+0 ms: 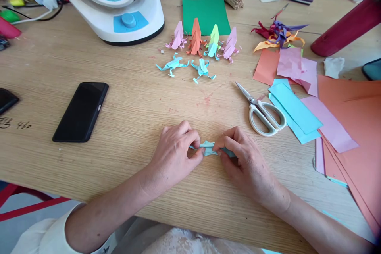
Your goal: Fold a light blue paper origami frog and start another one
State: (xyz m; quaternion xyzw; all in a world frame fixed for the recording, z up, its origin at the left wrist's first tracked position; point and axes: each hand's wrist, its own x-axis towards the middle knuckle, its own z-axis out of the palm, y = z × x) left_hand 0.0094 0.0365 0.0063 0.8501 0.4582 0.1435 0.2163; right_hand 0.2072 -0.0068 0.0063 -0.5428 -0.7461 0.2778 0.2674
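Observation:
A small folded light-blue paper piece (209, 148) lies low over the wooden table, between my two hands. Its left end is pinched between the thumb and fingers of my left hand (178, 151). My right hand (245, 158) grips the right part, with its thumb and forefinger near the middle of the paper. Beyond my hands stand several folded paper figures, among them an orange one (195, 37) and a pink one (230, 43). Two light-blue figures, one at the left (173, 64) and one at the right (203, 69), lie in front of them.
White-handled scissors (262, 114) lie beyond my right hand. Blue strips (296, 105) and orange sheets (354, 127) cover the right side, near a red bottle (347, 25). A black phone (81, 112) lies left; a white fan (119, 8) and a green sheet (206, 12) are at the back.

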